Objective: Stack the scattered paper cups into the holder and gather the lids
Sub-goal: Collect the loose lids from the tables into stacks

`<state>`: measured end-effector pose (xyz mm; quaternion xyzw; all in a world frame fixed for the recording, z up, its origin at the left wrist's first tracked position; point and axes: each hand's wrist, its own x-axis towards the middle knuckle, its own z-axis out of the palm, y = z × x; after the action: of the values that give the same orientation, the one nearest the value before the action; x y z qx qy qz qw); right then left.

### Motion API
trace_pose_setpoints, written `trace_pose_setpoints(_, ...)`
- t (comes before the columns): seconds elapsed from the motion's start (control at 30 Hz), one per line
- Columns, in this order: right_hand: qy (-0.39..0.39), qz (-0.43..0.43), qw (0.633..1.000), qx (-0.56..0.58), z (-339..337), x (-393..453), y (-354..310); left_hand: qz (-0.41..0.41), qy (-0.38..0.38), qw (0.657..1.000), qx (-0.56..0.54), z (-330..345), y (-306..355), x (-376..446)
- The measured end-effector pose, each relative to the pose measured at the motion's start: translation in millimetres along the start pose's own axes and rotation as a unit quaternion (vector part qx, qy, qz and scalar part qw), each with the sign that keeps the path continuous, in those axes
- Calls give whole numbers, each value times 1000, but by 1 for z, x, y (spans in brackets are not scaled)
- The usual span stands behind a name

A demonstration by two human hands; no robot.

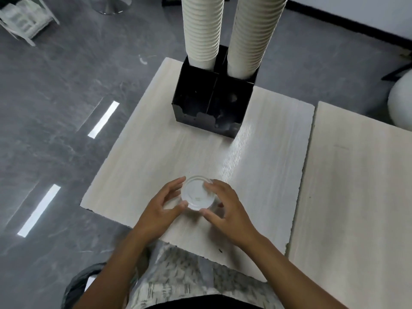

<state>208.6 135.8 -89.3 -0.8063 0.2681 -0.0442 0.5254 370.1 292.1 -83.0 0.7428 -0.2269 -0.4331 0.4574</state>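
Observation:
A stack of white plastic lids [196, 192] stands on the pale wooden table [256, 175] near its front edge. My left hand [161, 208] holds the stack from the left, thumb and fingers curled round its rim. My right hand [225, 208] grips it from the right, fingers over the top edge and thumb at the near side. At the table's far end a black holder [211, 101] carries two tall columns of stacked white paper cups, the left column [202, 30] and the right column [254, 34]. Its two front compartments look empty.
A second pale table [356, 197] butts against the right side with a narrow gap between. A white round object [401, 103] sits at the far right. Grey floor lies to the left, with a white rack [24, 18] at the top left.

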Motion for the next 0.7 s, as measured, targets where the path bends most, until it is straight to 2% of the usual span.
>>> trace_pose_setpoints(0.27, 93, 95, 991, 30, 21, -10, -12, 15, -107, 994, 1, -24, 0, 26)
trace_pose_setpoints(0.43, 150, 155, 971, 106, 35, -6, -24, 41, -175, 984, 20, -36, 1, 46)
trace_pose_setpoints(0.7, 169, 206, 945, 191, 49, -13, -31, 46, -219, 974, 34, -40, 0, 52)
